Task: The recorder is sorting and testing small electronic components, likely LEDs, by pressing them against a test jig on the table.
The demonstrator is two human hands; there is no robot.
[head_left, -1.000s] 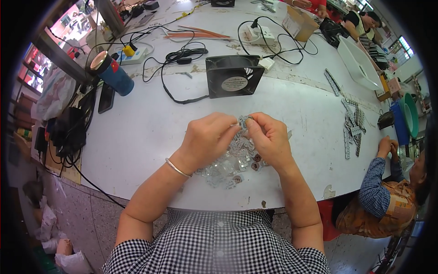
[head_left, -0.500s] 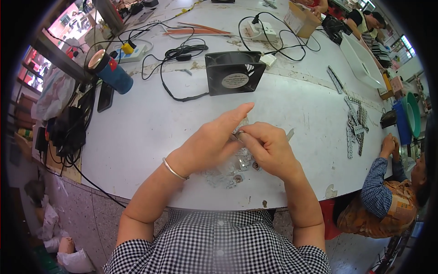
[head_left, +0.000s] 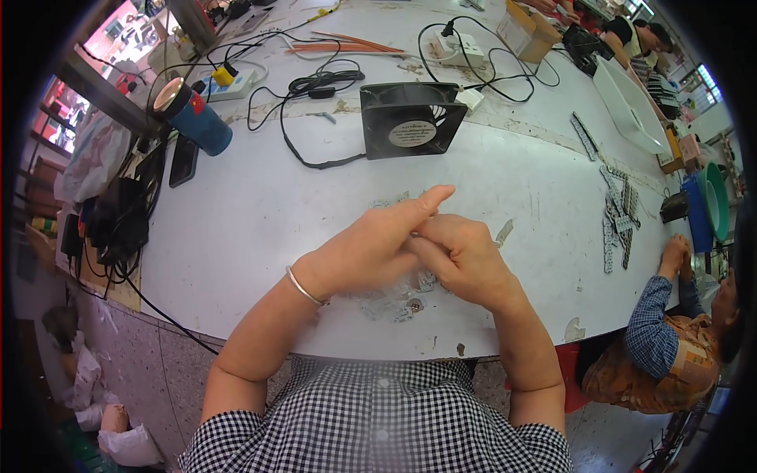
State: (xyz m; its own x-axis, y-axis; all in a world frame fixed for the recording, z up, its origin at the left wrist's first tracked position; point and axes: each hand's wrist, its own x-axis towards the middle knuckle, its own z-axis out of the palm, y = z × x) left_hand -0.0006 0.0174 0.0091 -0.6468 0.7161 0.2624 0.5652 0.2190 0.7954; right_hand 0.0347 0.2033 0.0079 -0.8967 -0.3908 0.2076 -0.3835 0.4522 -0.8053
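My left hand (head_left: 369, 246), with a metal bangle on its wrist, meets my right hand over the middle of the white table. Its thumb points up and away while the other fingers curl in, partly blurred. The curled fingers of my right hand (head_left: 465, 256) press against the left fingers. Whatever lies between them is hidden, apart from a tiny glint at the fingertips. Beneath and around both hands are small loose pale pieces (head_left: 404, 313), some see-through, with a round dark-centred part (head_left: 415, 304) among them.
A black square fan (head_left: 410, 130) stands beyond my hands, its cable running left. A blue tumbler (head_left: 201, 126) and a phone (head_left: 183, 162) are at left. Strips of small parts (head_left: 619, 213) lie at right, near a seated person (head_left: 662, 339). Power strips and cables cross the back.
My hands have closed in on each other, the right fingertips now tucked against the left ones. The small part visible between them before is mostly covered. The view has shifted slightly.
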